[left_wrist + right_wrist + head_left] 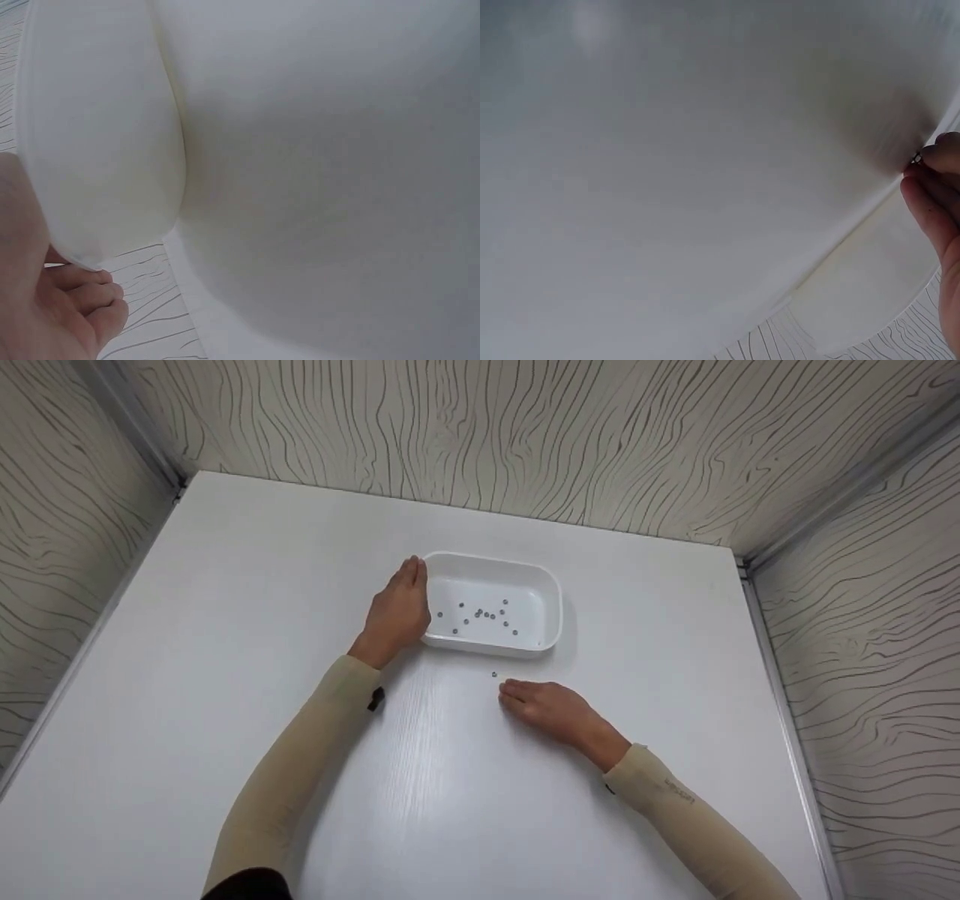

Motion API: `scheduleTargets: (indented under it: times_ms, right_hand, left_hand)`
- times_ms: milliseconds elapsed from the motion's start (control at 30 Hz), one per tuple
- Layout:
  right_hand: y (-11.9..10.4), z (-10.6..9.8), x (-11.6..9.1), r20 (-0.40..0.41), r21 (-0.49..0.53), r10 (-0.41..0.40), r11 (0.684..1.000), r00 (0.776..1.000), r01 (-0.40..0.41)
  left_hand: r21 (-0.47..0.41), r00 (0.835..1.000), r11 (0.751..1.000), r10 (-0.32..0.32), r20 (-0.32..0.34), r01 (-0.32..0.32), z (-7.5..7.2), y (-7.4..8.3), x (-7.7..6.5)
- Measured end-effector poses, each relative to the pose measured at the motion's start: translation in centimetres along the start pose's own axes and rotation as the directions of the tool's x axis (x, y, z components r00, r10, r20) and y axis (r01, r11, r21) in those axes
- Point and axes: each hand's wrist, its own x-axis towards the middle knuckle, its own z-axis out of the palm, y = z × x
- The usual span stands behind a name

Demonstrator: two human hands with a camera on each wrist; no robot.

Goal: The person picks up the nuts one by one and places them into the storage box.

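At the left end of the white box [551,585], my left hand [397,604] grips the wall and rim. Its curled fingertips show by the box's corner in the left wrist view. Several small grey metal nuts [493,616] lie scattered over the box's floor. One more nut [494,674] is on the table just in front of the box. My right hand [551,709] is low over the table beside it, fingers together and pointing left. In the right wrist view that nut [917,158] shows right at the thumb and fingertips.
The white table [660,630] carries the box near its back. Wood-patterned panels [465,435] stand behind it and at both sides, with metal posts [855,472] at the corners.
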Motion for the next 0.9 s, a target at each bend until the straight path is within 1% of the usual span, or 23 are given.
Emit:
scheduleTargets:
  times_ms: [100, 200, 500, 600, 767, 900]
  right_hand:
    - [0.03, -0.09, 0.08, -0.025, 0.0, -0.008, 1.0, 1.0, 0.008]
    - [-0.02, -0.22, 0.21, -0.026, 0.001, -0.007, 1.0, 1.0, 0.007]
    - [-0.28, -0.14, 0.51, -0.032, -0.011, -0.01, 1.0, 0.999, 0.01]
    - [-0.32, -0.28, 0.45, -0.024, -0.008, -0.011, 1.0, 1.0, 0.011]
    - [-0.37, -0.28, 0.32, -0.028, 0.007, -0.013, 1.0, 1.0, 0.013]
    - [-0.55, -0.27, 0.25, -0.035, 0.024, -0.001, 1.0, 0.999, 0.001]
  left_hand:
    - [0.02, 1.0, 1.0, 0.014, -0.019, -0.014, 0.0, -0.01, -0.03]
    - [0.028, 1.0, 1.0, 0.012, -0.024, -0.011, -0.03, 0.03, -0.06]
    - [0.012, 1.0, 1.0, -0.003, -0.014, 0.003, 0.02, 0.1, -0.09]
    - [0.007, 1.0, 1.0, -0.006, -0.006, 0.006, 0.04, 0.14, -0.12]
    - [0.001, 1.0, 1.0, 0.004, -0.005, -0.004, -0.01, 0.11, -0.15]
    - [0.012, 1.0, 1.0, 0.02, -0.021, -0.019, -0.02, -0.02, -0.12]
